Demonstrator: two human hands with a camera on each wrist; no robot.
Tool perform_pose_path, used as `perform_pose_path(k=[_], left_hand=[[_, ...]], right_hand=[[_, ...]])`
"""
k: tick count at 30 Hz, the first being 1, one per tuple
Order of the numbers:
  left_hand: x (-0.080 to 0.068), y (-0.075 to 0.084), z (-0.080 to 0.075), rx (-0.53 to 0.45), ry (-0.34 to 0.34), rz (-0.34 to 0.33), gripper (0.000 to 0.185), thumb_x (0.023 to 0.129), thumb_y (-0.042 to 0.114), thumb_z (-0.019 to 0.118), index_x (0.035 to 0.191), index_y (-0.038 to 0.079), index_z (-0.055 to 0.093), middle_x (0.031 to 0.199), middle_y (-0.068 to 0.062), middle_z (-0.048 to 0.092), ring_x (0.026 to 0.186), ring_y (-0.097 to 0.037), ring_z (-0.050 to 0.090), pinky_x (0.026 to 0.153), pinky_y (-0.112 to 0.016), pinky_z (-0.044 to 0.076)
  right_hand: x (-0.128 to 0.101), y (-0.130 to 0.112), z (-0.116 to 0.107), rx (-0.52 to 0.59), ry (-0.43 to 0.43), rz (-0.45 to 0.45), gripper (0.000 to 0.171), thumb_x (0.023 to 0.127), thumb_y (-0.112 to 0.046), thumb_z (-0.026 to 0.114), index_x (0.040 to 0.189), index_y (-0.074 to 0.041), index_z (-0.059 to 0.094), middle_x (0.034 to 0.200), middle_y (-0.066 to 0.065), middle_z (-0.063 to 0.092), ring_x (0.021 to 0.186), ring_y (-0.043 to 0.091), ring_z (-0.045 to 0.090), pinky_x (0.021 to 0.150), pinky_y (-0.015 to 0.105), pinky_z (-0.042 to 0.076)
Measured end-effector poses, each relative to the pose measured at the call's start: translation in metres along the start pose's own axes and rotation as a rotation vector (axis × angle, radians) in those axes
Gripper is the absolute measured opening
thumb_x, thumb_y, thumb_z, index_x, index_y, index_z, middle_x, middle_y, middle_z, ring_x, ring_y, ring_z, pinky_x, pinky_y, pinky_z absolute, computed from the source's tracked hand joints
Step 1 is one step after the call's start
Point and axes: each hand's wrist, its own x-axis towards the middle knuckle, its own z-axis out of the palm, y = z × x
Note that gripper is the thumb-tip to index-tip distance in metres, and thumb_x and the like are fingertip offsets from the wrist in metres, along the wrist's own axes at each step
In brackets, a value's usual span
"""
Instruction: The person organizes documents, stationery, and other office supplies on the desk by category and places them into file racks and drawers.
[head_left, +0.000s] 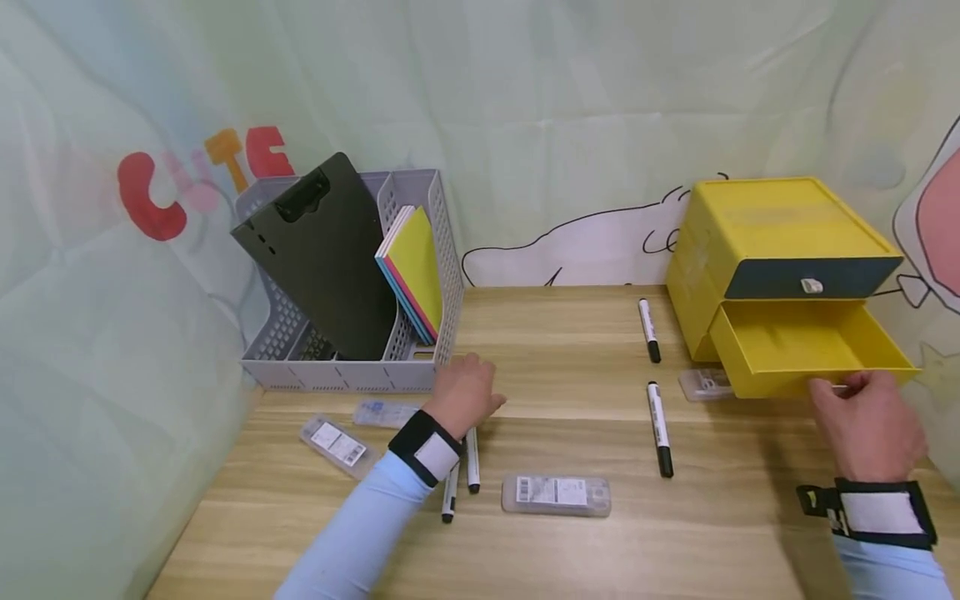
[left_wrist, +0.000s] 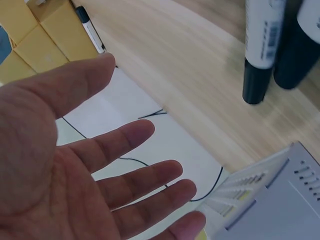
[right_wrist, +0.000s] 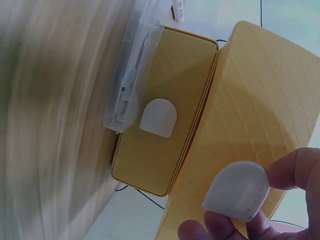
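My right hand point(head_left: 870, 425) pinches the white handle point(right_wrist: 237, 192) of a pulled-out drawer point(head_left: 802, 337) in a yellow drawer box point(head_left: 798, 221). In the right wrist view, the thumb and fingers lie on opposite edges of that handle. My left hand point(head_left: 463, 396) hovers by the front right corner of the grey file organizer point(head_left: 360, 377), its fingers spread and holding nothing in the left wrist view. Below it, two black-capped markers point(head_left: 472, 462) lie side by side, partly hidden by the hand and wrist. A black clipboard point(head_left: 330, 258) and thin notebooks point(head_left: 420, 267) lean in the organizer.
Two more markers point(head_left: 660, 429) lie mid-table, one behind the other. A clear plastic case point(head_left: 557, 495) lies near the front, and two others point(head_left: 337, 446) lie before the organizer. Another case point(head_left: 701, 385) sits partly under the drawer. A printed curtain point(head_left: 555, 100) hangs behind.
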Motion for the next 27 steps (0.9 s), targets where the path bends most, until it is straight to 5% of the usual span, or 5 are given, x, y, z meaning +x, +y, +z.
perform_pose_path(k=[5, 12, 17, 21, 27], left_hand=[[-0.001, -0.009, -0.003, -0.054, 0.001, -0.017, 0.043, 0.086, 0.042, 0.076, 0.105, 0.003, 0.069, 0.092, -0.012, 0.066, 0.084, -0.027, 0.064, 0.066, -0.041, 0.054], [-0.001, -0.012, 0.0, -0.059, -0.016, -0.023, 0.036, 0.086, 0.034, 0.078, 0.104, 0.004, 0.069, 0.085, -0.011, 0.067, 0.076, -0.027, 0.066, 0.061, -0.041, 0.053], [0.0, -0.015, -0.003, -0.07, -0.059, -0.039, 0.026, 0.091, 0.028, 0.072, 0.102, 0.005, 0.069, 0.082, -0.01, 0.066, 0.073, -0.024, 0.064, 0.06, -0.04, 0.052], [0.002, -0.017, -0.006, -0.085, -0.07, -0.05, 0.022, 0.094, 0.025, 0.068, 0.101, 0.004, 0.068, 0.082, -0.01, 0.065, 0.07, -0.022, 0.062, 0.059, -0.04, 0.051], [0.003, -0.016, -0.005, -0.065, -0.076, -0.042, 0.019, 0.092, 0.023, 0.071, 0.097, 0.006, 0.068, 0.079, -0.008, 0.063, 0.066, -0.02, 0.059, 0.056, -0.038, 0.05]], right_hand=[[-0.002, 0.0, -0.001, 0.003, -0.001, 0.018, 0.038, 0.096, -0.032, 0.048, 0.095, 0.006, 0.051, 0.084, 0.026, 0.052, 0.076, 0.041, 0.046, 0.065, 0.048, 0.027], [-0.013, -0.009, -0.006, -0.045, 0.026, 0.022, 0.058, 0.099, -0.03, 0.043, 0.134, 0.016, 0.042, 0.118, 0.036, 0.048, 0.091, 0.049, 0.043, 0.081, 0.06, 0.034], [-0.021, -0.028, -0.013, -0.096, 0.088, -0.03, 0.062, 0.101, -0.032, 0.045, 0.142, 0.014, 0.037, 0.134, 0.038, 0.045, 0.106, 0.053, 0.045, 0.095, 0.065, 0.039], [-0.028, -0.046, -0.015, -0.121, 0.13, -0.145, 0.062, 0.099, -0.034, 0.05, 0.14, 0.013, 0.042, 0.132, 0.039, 0.048, 0.11, 0.053, 0.046, 0.092, 0.064, 0.041], [-0.042, -0.069, -0.004, -0.107, 0.162, -0.42, 0.055, 0.096, -0.034, 0.059, 0.127, 0.011, 0.056, 0.118, 0.04, 0.054, 0.096, 0.054, 0.053, 0.069, 0.062, 0.048]])
